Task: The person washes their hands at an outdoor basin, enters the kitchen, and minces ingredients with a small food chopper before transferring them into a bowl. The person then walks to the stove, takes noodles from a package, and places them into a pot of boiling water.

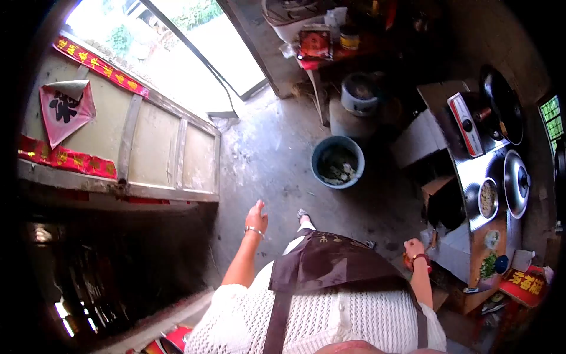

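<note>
My left hand (257, 218) hangs over the concrete floor with its fingers stretched out and nothing in them. A silver bracelet (254, 230) is on that wrist. On the other side, my right hand (414, 248) is closed, with its fingers curled. Something orange-red (407, 261) shows against its inner side, too small to name. A red band (421, 257) circles the right wrist. A dark apron (339, 259) covers my front. Nearest to the right hand is the counter with a wooden cutting board (480, 245) and chopped greens (488, 265).
A blue bucket (337, 162) with scraps stands on the floor ahead. A gas cylinder (352, 118) is behind it. The counter carries a gas stove (465, 124), a wok (501, 106), a bowl (488, 197) and a lid (516, 183). A wooden door (153, 147) stands at left.
</note>
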Demonstrator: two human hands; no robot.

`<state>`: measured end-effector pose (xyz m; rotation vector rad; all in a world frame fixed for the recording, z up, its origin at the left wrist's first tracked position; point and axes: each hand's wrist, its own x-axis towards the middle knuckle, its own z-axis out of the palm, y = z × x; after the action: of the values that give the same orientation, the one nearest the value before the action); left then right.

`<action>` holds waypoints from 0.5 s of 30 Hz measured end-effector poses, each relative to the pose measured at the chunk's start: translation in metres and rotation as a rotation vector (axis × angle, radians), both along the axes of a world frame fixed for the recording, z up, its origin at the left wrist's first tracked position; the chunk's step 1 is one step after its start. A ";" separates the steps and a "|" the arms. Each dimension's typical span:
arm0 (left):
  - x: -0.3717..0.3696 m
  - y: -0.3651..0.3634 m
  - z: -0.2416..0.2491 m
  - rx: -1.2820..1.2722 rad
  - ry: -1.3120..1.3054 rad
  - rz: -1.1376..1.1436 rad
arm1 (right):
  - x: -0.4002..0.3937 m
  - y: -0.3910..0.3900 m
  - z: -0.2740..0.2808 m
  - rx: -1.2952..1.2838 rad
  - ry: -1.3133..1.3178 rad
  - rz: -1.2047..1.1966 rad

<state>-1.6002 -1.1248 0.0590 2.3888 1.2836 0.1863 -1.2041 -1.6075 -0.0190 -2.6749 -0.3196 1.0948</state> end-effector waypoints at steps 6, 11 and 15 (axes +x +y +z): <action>-0.084 0.112 0.008 -0.036 -0.019 0.246 | -0.036 0.234 0.029 0.264 0.083 0.194; -0.103 0.186 0.006 -0.163 -0.108 0.398 | -0.045 0.365 0.090 0.398 -0.037 0.323; -0.072 0.233 0.006 -0.120 -0.459 0.317 | -0.003 0.446 0.090 0.412 -0.250 0.400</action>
<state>-1.6722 -0.8917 0.0650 1.8800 1.3848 0.6858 -1.2074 -1.1613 0.0714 -2.4203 -1.0399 0.6799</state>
